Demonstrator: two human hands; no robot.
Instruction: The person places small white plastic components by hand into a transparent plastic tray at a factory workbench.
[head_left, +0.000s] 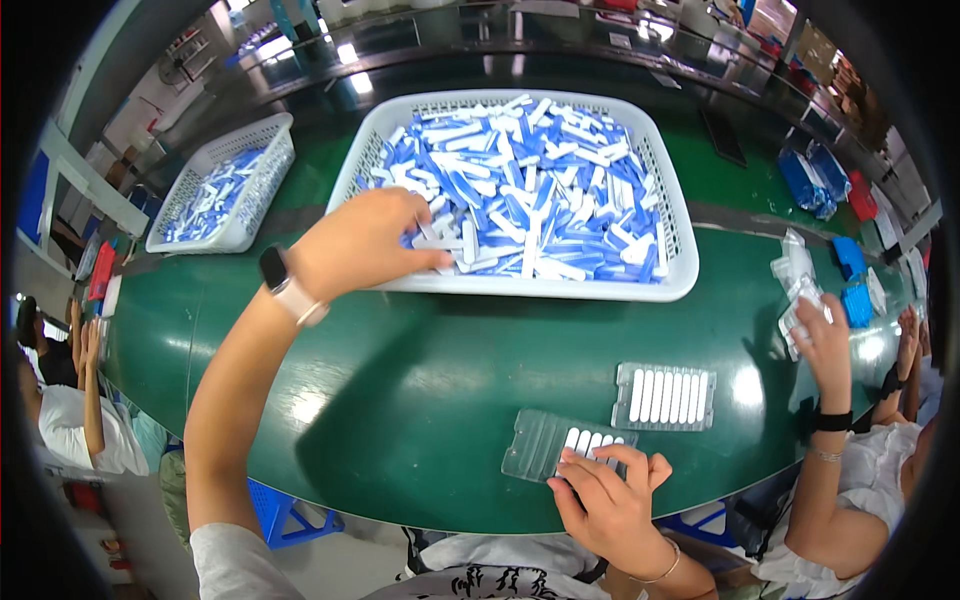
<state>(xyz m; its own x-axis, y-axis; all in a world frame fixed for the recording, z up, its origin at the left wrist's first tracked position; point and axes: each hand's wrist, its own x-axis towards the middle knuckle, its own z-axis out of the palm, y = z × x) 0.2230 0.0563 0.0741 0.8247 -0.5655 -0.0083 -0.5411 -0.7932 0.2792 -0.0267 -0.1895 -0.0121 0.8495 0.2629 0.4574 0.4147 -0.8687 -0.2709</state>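
My left hand (375, 235) reaches into the near left corner of a large white basket (680, 240) heaped with blue and white plastic strips (540, 190). Its thumb and fingers curl around a few pale strips (445, 240). Low on the table, my right hand (615, 500) bends over a clear slotted tray (530, 440), thumb and forefinger together at a white strip in one slot. Several white strips (590, 440) lie side by side there; the slots at its left hold none. Just beyond, a second clear tray (665, 398) carries a row of white strips.
A smaller white basket (240, 225) of similar strips stands at left. To the right, a co-worker's hand (825, 335) holds a clear plastic packet (795, 275); blue packages (850, 280) lie near it. Other people sit at the table's left end. A dark conveyor (460, 50) runs behind.
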